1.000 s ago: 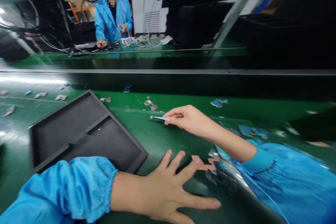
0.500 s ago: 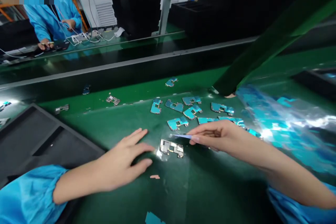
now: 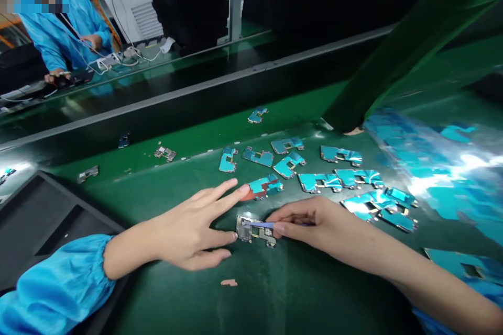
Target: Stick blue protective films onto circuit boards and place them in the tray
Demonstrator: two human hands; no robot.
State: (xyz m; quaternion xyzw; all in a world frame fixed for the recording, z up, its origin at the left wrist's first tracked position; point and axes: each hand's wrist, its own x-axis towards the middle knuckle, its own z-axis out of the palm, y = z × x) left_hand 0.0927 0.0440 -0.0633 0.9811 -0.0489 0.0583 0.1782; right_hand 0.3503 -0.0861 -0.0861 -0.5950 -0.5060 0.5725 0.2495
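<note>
**Silver-grey board (image 3: pixel 255 231) lies between the two hands**

Head view: the silver-grey board, bare of any film, rests flat on the green counter (image 3: pixel 298 293). Its long axis runs left to right and dips a little toward the right end.

The right hand (image 3: pixel 304 219) sits just right of the board. Its grip is closed, thumb and fingertips pinched on a thin blue tool (image 3: pixel 260 224). From that grip the tool points left, almost along the board's long axis, and its tip rests on the board's upper face near the left half.

The left hand (image 3: pixel 188 231) lies just left of the board with its grip apart, fingers spread and holding nothing. Its middle fingers reach the board's left end. Whether they touch or only come just beside it I cannot tell. Its index finger (image 3: pixel 240 189) stretches past the board toward a teal-filmed board with a red patch (image 3: pixel 264 186).

Both hands are about equally near, one at each end.

Beyond the right-hand grip, more teal-filmed boards (image 3: pixel 314 165) lie scattered, well apart from the bare one. Farther right is a shiny bag (image 3: pixel 444 167). Nearer than the grips, a small pink scrap (image 3: pixel 229 282) lies alone. Left of the left sleeve sits a black foam tray (image 3: pixel 35 209). Across the line, another person in a blue coat (image 3: pixel 55 31) works at a far counter.
</note>
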